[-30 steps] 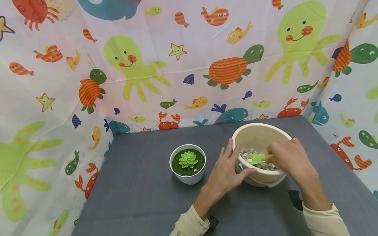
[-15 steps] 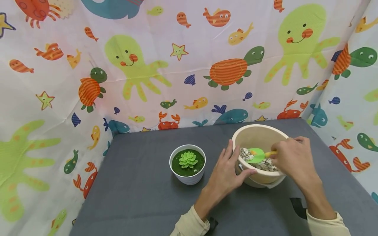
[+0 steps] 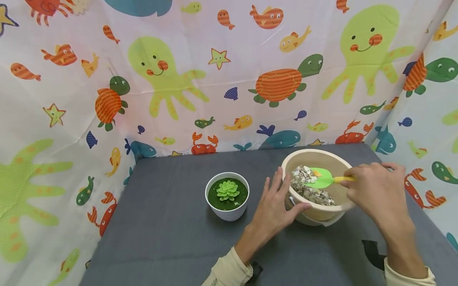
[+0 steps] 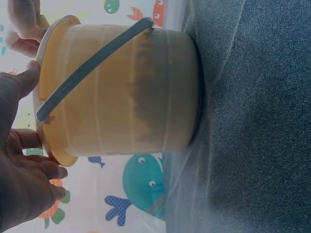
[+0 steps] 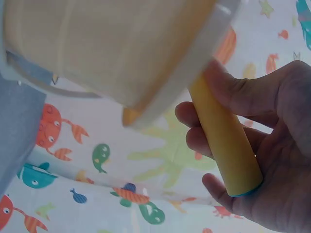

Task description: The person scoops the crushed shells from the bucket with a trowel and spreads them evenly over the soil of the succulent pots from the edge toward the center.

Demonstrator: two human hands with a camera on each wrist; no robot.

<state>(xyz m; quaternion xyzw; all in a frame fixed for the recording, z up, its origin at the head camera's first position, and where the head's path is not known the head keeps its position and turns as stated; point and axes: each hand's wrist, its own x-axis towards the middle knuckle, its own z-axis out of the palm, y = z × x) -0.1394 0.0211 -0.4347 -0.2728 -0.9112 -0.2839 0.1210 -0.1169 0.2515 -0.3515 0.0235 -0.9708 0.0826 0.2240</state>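
A cream bucket (image 3: pixel 318 214) stands on the grey table, holding pale, pebble-like bits (image 3: pixel 318 196). My left hand (image 3: pixel 273 208) holds its near-left rim, the thumb along the front and the fingers along the left side; in the left wrist view, the left hand (image 4: pixel 29 184) is at the bucket's rim (image 4: pixel 48 53). My right hand (image 3: pixel 379 190) grips the yellow handle of a toy shovel (image 3: pixel 323 178) over the right rim. The shovel's green blade is inside the bucket, with pale bits at its tip. In the right wrist view, the right fingers wrap the yellow handle (image 5: pixel 226 141).
Left of the bucket, a white pot (image 3: pixel 229 214) holds a green succulent (image 3: pixel 228 190). A curtain (image 3: pixel 214 103) printed with sea animals rises behind the table (image 3: pixel 171 222) and along both sides. The bucket's bail handle (image 4: pixel 92 70) hangs down its side.
The right hand has drawn back to the right and slightly up with the shovel. More of the blade and handle shows above the pebble-like bits. The left hand stays at the rim.
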